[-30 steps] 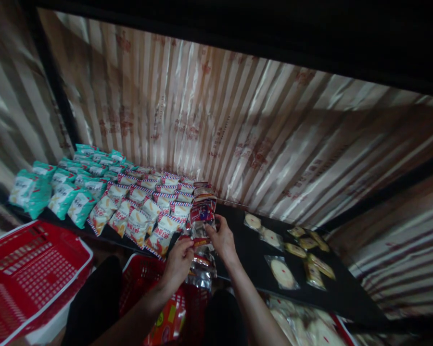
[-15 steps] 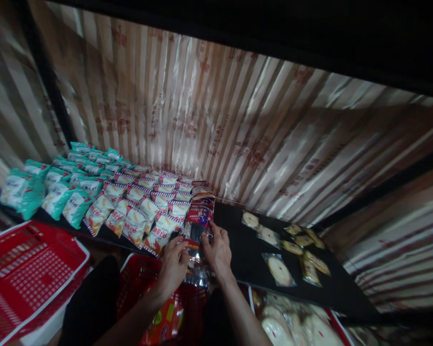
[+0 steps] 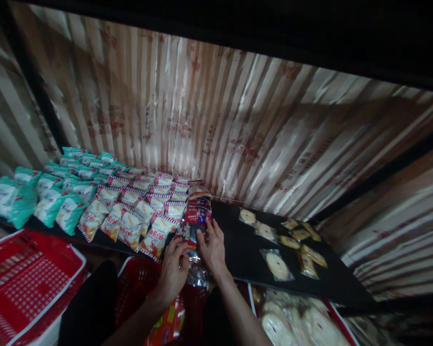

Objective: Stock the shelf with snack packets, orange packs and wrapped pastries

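**Both hands on a red packet at the shelf's front edge**

The left hand (image 3: pixel 173 271) has its grip closed on the lower left end of a red packet (image 3: pixel 198 214), fingers curled round the shiny wrapper. The right hand (image 3: pixel 211 247) lies on the packet's right side with its fingers stretched along it. Its thumb is hidden, so I cannot tell whether that grip closes.

The packet stands at the front edge of the dark shelf (image 3: pixel 245 250), at the head of a short row of like packets running to the back. The striped packets (image 3: pixel 155 235) are touching it on the left, and the teal packets (image 3: pixel 50 202) lie beyond them towards the left end. Round pastries in clear wrappers (image 3: pixel 277 265) lie well apart towards the right end. A red basket (image 3: pixel 137 283) sits below the front edge under the wrists, with a second red basket (image 3: pixel 21 283) further left.
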Action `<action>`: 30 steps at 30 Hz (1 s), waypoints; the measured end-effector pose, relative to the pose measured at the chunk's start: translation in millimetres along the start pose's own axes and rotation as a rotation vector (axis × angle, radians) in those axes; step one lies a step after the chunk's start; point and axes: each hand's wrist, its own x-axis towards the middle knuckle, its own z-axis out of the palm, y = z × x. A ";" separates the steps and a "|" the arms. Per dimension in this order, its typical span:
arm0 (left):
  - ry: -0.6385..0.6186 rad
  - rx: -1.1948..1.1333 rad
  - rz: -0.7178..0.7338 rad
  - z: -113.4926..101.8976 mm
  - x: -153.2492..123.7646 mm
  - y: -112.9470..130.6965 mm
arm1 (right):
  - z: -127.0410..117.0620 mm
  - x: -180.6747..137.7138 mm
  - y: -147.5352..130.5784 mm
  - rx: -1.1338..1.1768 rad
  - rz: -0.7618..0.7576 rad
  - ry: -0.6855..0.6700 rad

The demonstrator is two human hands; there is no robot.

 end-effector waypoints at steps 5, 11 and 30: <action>-0.014 0.013 0.010 2.0 -0.5 0.6 | 5.5 0.0 5.1 -0.037 -0.020 0.018; -0.025 0.017 -0.007 0.6 -0.1 5.2 | 2.4 4.8 -0.6 -0.113 -0.113 0.030; -0.054 0.036 0.054 6.8 1.6 -2.3 | 4.5 26.8 -15.6 -0.252 -0.091 -0.211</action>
